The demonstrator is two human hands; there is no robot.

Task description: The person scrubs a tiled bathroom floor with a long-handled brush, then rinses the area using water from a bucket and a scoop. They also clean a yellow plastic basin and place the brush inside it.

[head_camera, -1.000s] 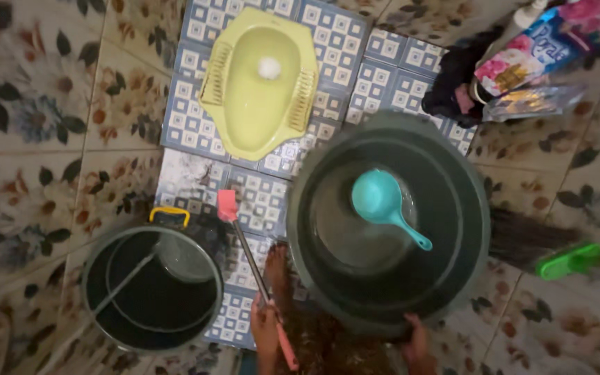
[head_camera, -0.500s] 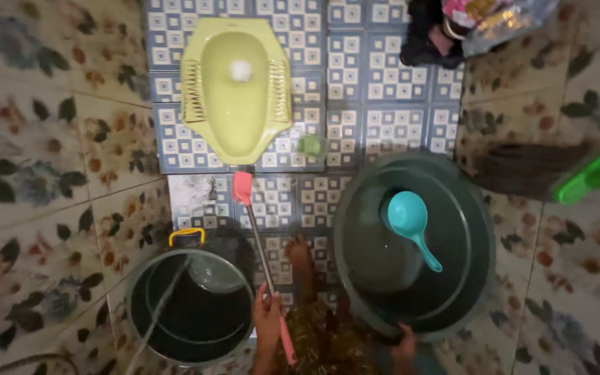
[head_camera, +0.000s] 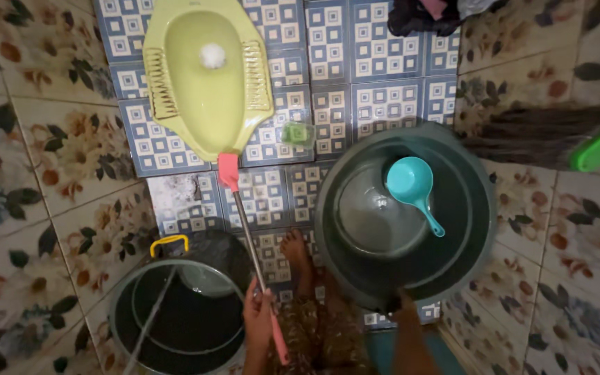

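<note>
Tiled floor fills our view: blue-and-white squares down the middle, flowered tiles to either side. At the far end sits a yellow-green squat toilet [head_camera: 206,76], set into the floor. We see our left hand [head_camera: 258,321] closed around the pink grip of a brush [head_camera: 248,229], whose metal shaft runs away from us to a pink head [head_camera: 228,171] that touches the near rim of the toilet. Our right hand [head_camera: 403,303] rests on the near rim of a large dark tub [head_camera: 470,222] to the right; whether its fingers are curled over the rim or just pressing on it, we cannot tell. Inside the tub lies a smaller basin [head_camera: 376,219], and a teal scoop [head_camera: 412,187] sits in it with its handle pointing near and right. A black bucket [head_camera: 175,319] with a yellow clip on its rim stands near left, just beside the brush hand. One bare foot [head_camera: 294,251] shows between bucket and tub.

As for progress, we judge the scrubbing barely begun: the brush head is only at the edge of the toilet, not in the bowl, and something white, perhaps foam, lies in the far part of the bowl, not yet spread. A small green object [head_camera: 296,132] lies on the tiles right of the toilet. Far right we see a broom [head_camera: 543,135] with a green handle, and dark cloth [head_camera: 425,14] at the far edge.
</note>
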